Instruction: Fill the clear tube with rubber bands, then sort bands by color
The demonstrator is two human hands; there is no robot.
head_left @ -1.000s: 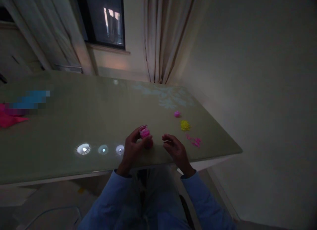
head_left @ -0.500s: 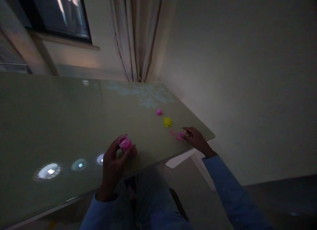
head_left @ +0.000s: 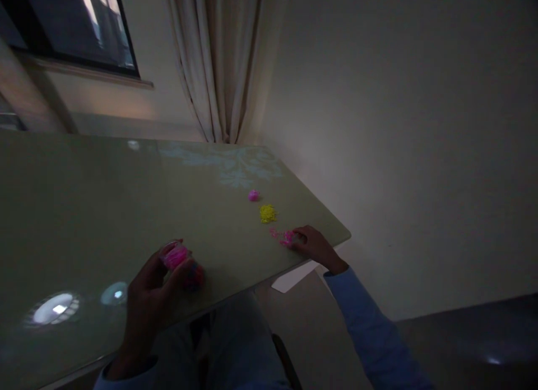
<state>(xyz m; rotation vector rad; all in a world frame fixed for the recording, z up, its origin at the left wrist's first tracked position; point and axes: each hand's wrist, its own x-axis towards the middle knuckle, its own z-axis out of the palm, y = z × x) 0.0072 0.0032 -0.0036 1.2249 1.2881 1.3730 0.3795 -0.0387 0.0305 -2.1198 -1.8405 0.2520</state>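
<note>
The left hand (head_left: pixel 149 295) gripped the clear jar (head_left: pixel 175 256) near the front edge of the table (head_left: pixel 235 267). The right hand (head_left: pixel 314 245) met the loose pink pieces (head_left: pixel 288 237), nearer than the yellow pile (head_left: pixel 268 213); in dim light, finger closure could not be confirmed. Clean gathering required a low, light pinch and a steady jar. No brand, label or writing was legible.

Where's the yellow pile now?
In the head view, the yellow pile sits on the right side of the table, between the pink lump and pink bits.
</note>
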